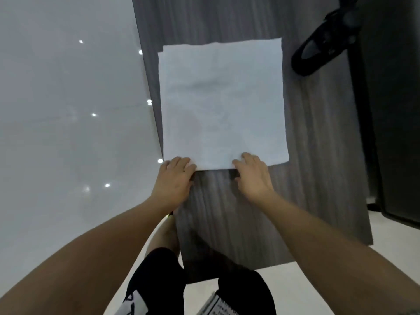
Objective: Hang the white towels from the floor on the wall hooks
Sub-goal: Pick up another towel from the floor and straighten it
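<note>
White towel [223, 105], one, under two hands [175, 178].

No readable text. White print on the black shorts [141, 289] and the paper [221, 308] beside them is too blurred.

One white towel [223, 105] is seen, spread flat against one grey wood-grain panel [318, 137]. Two bare hands are counted at its lower edge: one left hand [173, 178] and one right hand [253, 176]. One black object [322, 45] is seen at upper right. Eight small bright light spots are counted on the glossy surface [56, 110].
</note>
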A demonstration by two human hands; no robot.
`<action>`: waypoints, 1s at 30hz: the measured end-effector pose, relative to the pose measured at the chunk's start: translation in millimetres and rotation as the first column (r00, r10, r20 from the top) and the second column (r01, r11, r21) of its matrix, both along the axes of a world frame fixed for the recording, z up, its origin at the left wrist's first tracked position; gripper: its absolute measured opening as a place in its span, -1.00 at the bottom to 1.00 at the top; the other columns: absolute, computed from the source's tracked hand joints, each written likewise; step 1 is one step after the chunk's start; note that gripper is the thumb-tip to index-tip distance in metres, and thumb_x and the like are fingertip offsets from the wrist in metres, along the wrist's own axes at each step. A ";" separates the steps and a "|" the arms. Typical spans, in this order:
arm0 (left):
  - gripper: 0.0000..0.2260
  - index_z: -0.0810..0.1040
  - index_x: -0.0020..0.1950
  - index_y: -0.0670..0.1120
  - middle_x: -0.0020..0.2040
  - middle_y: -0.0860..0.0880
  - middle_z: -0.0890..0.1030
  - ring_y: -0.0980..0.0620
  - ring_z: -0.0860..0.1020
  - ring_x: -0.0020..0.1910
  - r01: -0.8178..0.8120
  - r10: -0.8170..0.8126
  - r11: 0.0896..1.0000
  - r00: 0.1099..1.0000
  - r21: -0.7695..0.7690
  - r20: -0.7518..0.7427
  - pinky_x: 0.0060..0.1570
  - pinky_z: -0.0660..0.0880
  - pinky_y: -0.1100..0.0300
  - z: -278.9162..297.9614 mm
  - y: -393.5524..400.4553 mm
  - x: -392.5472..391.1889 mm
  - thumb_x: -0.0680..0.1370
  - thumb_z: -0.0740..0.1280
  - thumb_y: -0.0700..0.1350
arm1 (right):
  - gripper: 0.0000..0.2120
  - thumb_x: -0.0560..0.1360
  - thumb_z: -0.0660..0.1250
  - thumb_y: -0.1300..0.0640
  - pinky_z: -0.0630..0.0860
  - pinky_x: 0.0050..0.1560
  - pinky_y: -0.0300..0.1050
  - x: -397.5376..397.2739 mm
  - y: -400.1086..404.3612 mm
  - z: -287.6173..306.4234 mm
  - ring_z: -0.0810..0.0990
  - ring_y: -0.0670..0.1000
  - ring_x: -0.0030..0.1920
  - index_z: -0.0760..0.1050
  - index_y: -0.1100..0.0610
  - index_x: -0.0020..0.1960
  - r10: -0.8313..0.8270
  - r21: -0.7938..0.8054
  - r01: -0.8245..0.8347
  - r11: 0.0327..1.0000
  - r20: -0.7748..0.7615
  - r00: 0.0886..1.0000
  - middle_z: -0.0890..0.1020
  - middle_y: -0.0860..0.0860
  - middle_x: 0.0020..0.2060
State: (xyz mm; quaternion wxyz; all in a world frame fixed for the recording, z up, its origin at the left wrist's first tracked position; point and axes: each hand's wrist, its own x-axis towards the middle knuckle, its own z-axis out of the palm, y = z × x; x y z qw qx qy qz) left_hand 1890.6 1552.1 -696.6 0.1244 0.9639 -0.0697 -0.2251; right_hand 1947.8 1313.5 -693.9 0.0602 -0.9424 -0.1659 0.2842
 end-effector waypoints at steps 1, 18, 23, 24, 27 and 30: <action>-0.64 0.50 0.23 -0.07 0.28 -0.08 0.48 -0.15 0.43 0.26 0.047 -0.048 0.998 0.998 0.030 0.048 0.24 0.31 -0.11 -6.6 -5.5 -3.0 0.46 0.40 -0.05 | -0.70 0.46 0.38 0.19 0.37 0.09 0.02 -3.2 -0.7 -7.0 0.45 0.21 0.16 0.54 0.16 0.19 0.017 0.023 -0.018 1.000 0.050 0.999 0.49 0.17 0.24; -0.94 0.53 -0.18 -0.24 -0.26 -0.23 0.58 -0.27 0.52 -0.31 -0.135 0.116 0.988 0.969 0.071 0.220 -0.30 0.34 0.01 -8.1 -50.4 4.0 0.46 0.28 -0.28 | -0.70 0.29 0.29 0.45 0.29 -0.09 -0.05 -11.1 -18.2 -38.5 0.52 0.16 -0.11 0.57 0.20 -0.04 -0.045 0.215 -0.007 0.977 0.237 0.971 0.60 0.11 -0.14; -0.99 0.46 -0.09 -0.20 -0.34 -0.16 0.56 -0.23 0.47 -0.43 -0.215 0.203 0.976 0.958 0.039 0.203 -0.43 0.30 0.08 58.9 -48.3 -23.9 0.51 0.27 -0.26 | -0.70 0.32 0.22 0.43 0.28 -0.18 -0.09 -24.0 -14.2 32.8 0.38 0.05 -0.23 0.43 0.20 0.01 -0.184 0.306 0.130 0.943 0.155 0.971 0.52 0.09 -0.16; -0.98 0.44 -0.07 -0.18 -0.33 -0.14 0.56 -0.21 0.47 -0.42 -0.251 0.239 0.968 0.951 0.033 0.197 -0.42 0.34 0.08 77.5 -44.4 -25.3 0.52 0.27 -0.24 | -0.71 0.32 0.21 0.42 0.29 -0.21 -0.08 -22.7 -7.9 53.0 0.39 0.06 -0.22 0.40 0.18 -0.01 -0.200 0.323 0.143 0.936 0.152 0.968 0.50 0.07 -0.17; -0.93 0.43 -0.03 -0.13 -0.28 -0.09 0.56 -0.09 0.44 -0.39 -0.331 0.317 0.943 0.919 0.022 0.234 -0.36 0.31 0.12 145.4 -26.2 -20.8 0.52 0.29 -0.20 | -0.74 0.36 0.19 0.35 0.29 -0.22 -0.08 -10.6 21.4 117.2 0.40 0.06 -0.22 0.28 0.08 -0.04 -0.253 0.346 0.186 0.920 0.160 0.954 0.44 -0.02 -0.19; -0.84 0.47 0.04 -0.13 -0.24 -0.09 0.55 -0.06 0.42 -0.33 -0.403 0.393 0.914 0.860 -0.037 0.325 -0.30 0.30 0.13 226.7 10.1 -17.5 0.47 0.30 -0.24 | -0.82 0.43 0.22 0.24 0.32 -0.23 -0.05 5.5 62.2 189.9 0.39 0.08 -0.29 0.30 0.09 -0.01 -0.183 0.342 0.094 0.935 0.239 0.954 0.43 -0.03 -0.28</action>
